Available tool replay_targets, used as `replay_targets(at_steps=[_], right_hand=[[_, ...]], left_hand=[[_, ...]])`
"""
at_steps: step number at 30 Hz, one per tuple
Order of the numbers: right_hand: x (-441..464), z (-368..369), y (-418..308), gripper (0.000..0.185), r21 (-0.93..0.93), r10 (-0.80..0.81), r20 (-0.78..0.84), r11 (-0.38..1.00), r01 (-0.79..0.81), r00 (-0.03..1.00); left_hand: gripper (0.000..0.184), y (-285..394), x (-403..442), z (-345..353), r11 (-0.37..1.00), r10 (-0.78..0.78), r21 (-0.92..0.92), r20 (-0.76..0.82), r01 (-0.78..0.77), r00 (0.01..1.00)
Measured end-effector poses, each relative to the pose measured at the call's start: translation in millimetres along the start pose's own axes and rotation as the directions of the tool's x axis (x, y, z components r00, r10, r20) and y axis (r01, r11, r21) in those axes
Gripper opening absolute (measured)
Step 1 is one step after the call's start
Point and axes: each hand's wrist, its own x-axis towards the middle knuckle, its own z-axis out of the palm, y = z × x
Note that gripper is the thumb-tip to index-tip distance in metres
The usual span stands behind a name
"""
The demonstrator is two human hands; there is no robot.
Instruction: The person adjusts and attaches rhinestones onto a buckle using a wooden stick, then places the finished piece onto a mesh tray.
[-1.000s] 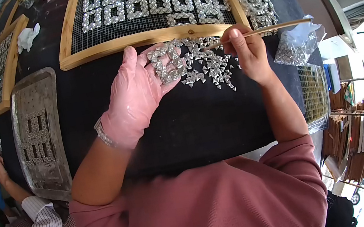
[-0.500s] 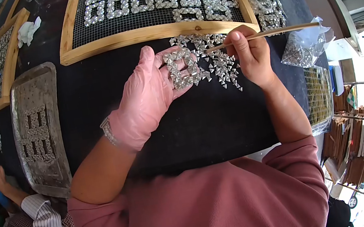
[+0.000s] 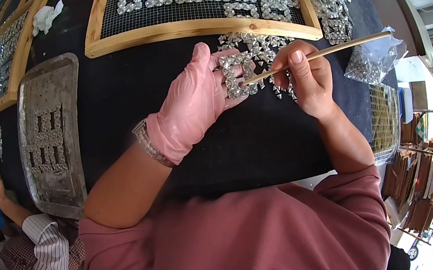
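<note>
My left hand (image 3: 194, 101), in a pink glove, holds a rectangular rhinestone frame (image 3: 231, 78) with an open middle on its fingers. Between the thumb and fingers of my bare right hand (image 3: 307, 77) is a thin wooden stick (image 3: 350, 45), whose tip touches the lower part of the frame. Loose silvery triangular stones (image 3: 256, 45) lie on the dark table behind and beneath my hands. Whether a stone sits on the stick's tip is too small to tell.
A wood-framed mesh screen (image 3: 170, 31) bearing several rhinestone frames stands at the back. Left is a metal tray (image 3: 74, 73) with more frames. A plastic bag of stones (image 3: 370, 60) and a heap of rhinestone pieces (image 3: 331, 7) lie right. A co-worker's striped sleeve (image 3: 44, 232) shows at far left.
The stick's tip has moved from the loose stones leftward and down onto the rhinestone frame. The whole view has shifted slightly, with table things appearing further right and higher.
</note>
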Motion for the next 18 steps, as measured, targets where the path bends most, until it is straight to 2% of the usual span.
replay_targets(at_steps=[18], right_hand=[[-1.0,6.1,0.0,0.030,-0.040,0.051,0.055,0.998,-0.049,0.997]], left_hand=[[0.062,-0.1,-1.3,4.3,0.999,-0.005,0.039,0.009,0.004,1.000]])
